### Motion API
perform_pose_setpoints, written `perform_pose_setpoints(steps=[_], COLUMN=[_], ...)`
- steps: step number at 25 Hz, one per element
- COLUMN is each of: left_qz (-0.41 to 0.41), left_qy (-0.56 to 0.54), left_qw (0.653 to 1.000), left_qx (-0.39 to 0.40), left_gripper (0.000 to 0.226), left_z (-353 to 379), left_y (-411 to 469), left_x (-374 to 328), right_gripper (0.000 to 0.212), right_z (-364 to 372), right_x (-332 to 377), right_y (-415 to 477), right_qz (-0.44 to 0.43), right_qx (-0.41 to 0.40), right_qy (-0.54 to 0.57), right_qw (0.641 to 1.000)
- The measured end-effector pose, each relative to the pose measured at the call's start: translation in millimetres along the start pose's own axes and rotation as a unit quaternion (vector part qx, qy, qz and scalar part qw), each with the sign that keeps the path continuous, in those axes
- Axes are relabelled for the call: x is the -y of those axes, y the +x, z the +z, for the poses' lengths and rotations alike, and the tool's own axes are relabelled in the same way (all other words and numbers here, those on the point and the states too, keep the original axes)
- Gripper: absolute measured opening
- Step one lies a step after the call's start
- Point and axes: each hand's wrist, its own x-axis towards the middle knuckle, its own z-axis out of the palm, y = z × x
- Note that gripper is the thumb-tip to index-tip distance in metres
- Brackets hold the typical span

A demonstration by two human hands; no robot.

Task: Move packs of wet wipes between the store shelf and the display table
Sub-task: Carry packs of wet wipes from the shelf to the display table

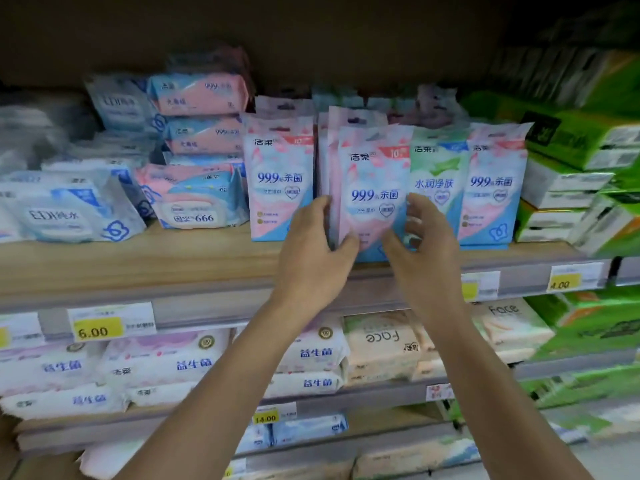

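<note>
Pink pack (374, 188) stands upright at the front of the shelf (138, 265), long axis vertical, printed face toward me. It sits directly between my 2 hands, so neither is nearer.

Left hand (311, 251): thumb on the lower front corner, fingers (322, 209) curled round the left edge, pinching it. There look to be more thin packs stacked right behind it in the same grip; can't tell how many.

Right hand (427, 247): thumb on the lower front, its own digits curled at the right edge, in front of the green pack (436, 174).

Next pink pack (280, 181) stands just beside on the left, with a narrow gap.

Judgement: the pull is straight back toward me, with the pack kept vertical so it doesn't drag the green neighbour along. Display surface is not in view.
</note>
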Motion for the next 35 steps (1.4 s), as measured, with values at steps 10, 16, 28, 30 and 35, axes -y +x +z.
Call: perform_pose_setpoints(steps=[10,16,28,30,35], left_qz=[-0.061,-0.121,-0.133,-0.137,-0.154], left_qy=[-0.089,-0.254,-0.298,-0.305,-0.32], left_qw=[0.994,0.958,0.943,0.941,0.934], left_qx=[-0.018,-0.055,-0.063,-0.061,-0.045], left_gripper=[0.036,0.042,0.042,0.044,0.045], left_z=[-24.1,-41.0,-57.8,-59.2,-65.0], left_y=[5.9,12.0,13.9,13.8,14.2], left_x=[12.1,19.7,32.1,33.2,36.1], right_gripper=[0.033,0.056,0.069,0.066,0.056], right_z=[16.7,19.3,37.2,36.8,33.5], right_x=[8.6,6.2,5.7,6.5,11.8], right_y=[-18.7,3.9,16.4,15.4,8.8], right_qz=[-0.013,-0.05,-0.006,0.003,-0.013], right_qx=[0.038,-0.02,-0.033,-0.027,-0.005], right_qy=[0.113,-0.061,-0.085,-0.071,0.0], right_qw=[0.993,0.997,0.996,0.997,1.0])
